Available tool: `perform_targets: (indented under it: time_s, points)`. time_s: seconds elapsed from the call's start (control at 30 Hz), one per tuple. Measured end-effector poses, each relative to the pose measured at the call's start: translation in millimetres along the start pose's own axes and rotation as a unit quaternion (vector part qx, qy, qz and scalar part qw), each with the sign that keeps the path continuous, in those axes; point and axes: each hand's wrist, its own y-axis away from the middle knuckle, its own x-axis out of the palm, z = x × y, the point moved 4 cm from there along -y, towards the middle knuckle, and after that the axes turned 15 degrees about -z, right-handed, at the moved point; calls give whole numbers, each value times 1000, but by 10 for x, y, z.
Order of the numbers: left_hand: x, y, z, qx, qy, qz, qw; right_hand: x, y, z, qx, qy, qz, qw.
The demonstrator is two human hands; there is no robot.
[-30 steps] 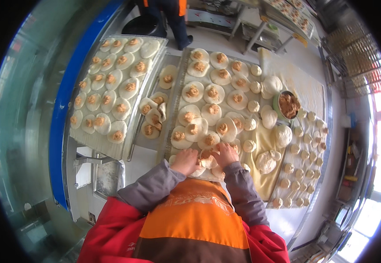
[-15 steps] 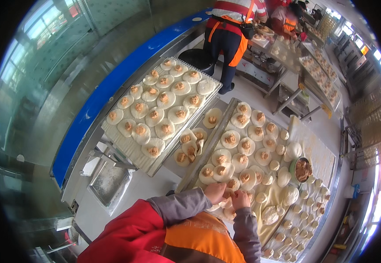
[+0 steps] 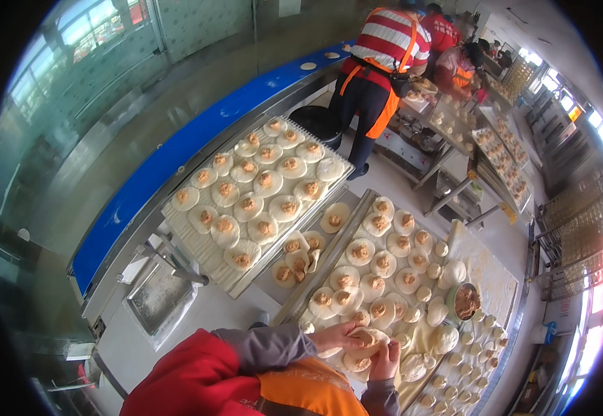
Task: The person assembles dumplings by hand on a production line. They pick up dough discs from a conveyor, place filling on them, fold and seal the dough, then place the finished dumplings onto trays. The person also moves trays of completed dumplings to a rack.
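Observation:
Between my two hands is a pale dough round (image 3: 368, 337) with meat-coloured filling, its edge partly folded up. My left hand (image 3: 336, 336) grips its left side, and the fingers of my right hand (image 3: 386, 359) pinch its right edge. Just beneath lies another filled round (image 3: 357, 361), partly hidden. Beyond my hands, rows of flat dough rounds topped with filling (image 3: 362, 252) cover the table. To the right are small dough balls (image 3: 441, 382) in rows, larger dough lumps (image 3: 446, 338) and a bowl (image 3: 451, 306) of filling.
A ridged tray (image 3: 203, 255) of filled rounds stands at the left, beside a blue conveyor belt (image 3: 176, 156). Below it sits a metal pan (image 3: 159, 301). A black tub (image 3: 316, 125) is near a co-worker in a striped top (image 3: 388, 41); more people work at tables farther back.
The filled round shows clearly now, raised between both hands, which have drawn slightly apart. My right hand has turned and come nearer my body. The whole view has shifted a little.

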Motion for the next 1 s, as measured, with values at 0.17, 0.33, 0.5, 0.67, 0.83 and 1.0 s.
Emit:
perform_targets:
  time_s: [0.17,0.33,0.5,0.67,0.83,1.0]
  points:
    - [-8,365,-136,-109,189,-88,972,328,174,202,-197,277,76,938]
    - [-419,546,-280,28,-168,-114,979,528,232,105,-54,330,147,931]
    - [-793,786,-224,12,-114,-152,982,857,470,-162,-44,383,170,907]
    - [-1080,1011,-406,-30,-101,-151,983,1328,824,-164,-377,430,253,781]
    - [-1234,1165,-678,109,-259,-73,957,1601,1061,-310,-313,439,208,816]
    - [-1496,1247,-507,-127,-156,-6,980,1782,1307,-301,-416,445,259,750]
